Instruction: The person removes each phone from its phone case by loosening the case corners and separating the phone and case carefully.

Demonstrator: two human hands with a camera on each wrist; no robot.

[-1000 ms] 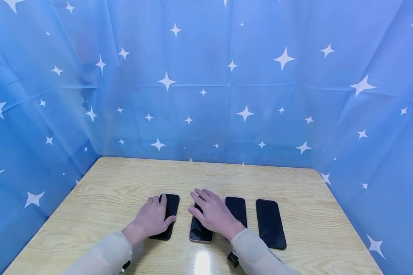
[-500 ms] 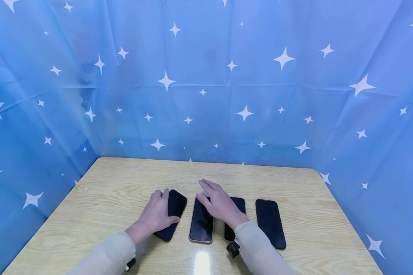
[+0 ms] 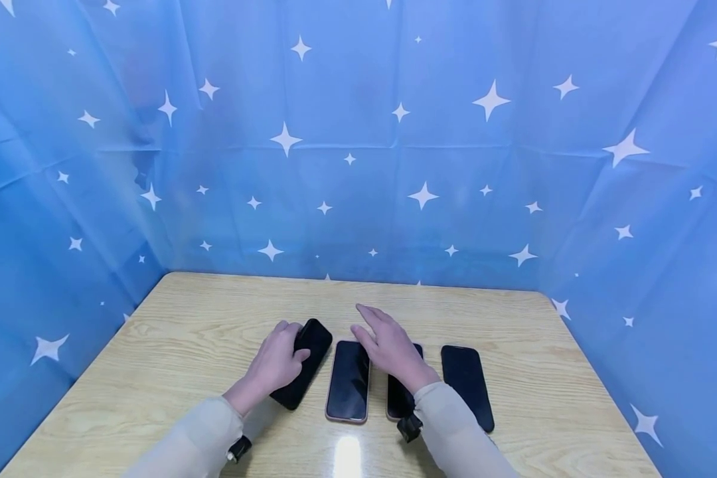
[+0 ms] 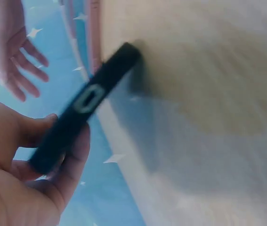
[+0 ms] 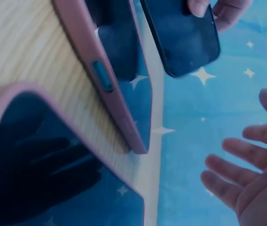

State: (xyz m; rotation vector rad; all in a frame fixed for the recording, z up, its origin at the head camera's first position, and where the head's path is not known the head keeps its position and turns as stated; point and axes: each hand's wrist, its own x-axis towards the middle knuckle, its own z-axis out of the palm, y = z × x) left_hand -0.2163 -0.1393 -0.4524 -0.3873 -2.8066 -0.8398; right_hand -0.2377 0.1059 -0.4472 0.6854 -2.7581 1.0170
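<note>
My left hand (image 3: pixel 277 358) grips a black phone (image 3: pixel 311 358) by its long sides, thumb on one edge and fingers on the other. In the left wrist view the phone (image 4: pixel 84 108) is tilted and raised off the table, its charging-port end towards the camera. My right hand (image 3: pixel 391 348) hovers with fingers extended over two phones and holds nothing. Beneath and left of it lies a pink-cased phone (image 3: pixel 348 392). A second pink-cased phone (image 3: pixel 399 398) is partly hidden by the right hand and forearm. Both cases show in the right wrist view, where the right hand (image 5: pixel 251 165) is spread.
Another black phone (image 3: pixel 468 385) lies flat at the right end of the row. All rest on a pale wood-grain table (image 3: pixel 215 318). A blue curtain with white stars (image 3: pixel 346 133) hangs behind and at both sides.
My left hand has lifted the leftmost phone off the table, tilting it and shifting it right and away. My right hand has moved right and slightly farther off, uncovering the nearest pink-cased phone.
</note>
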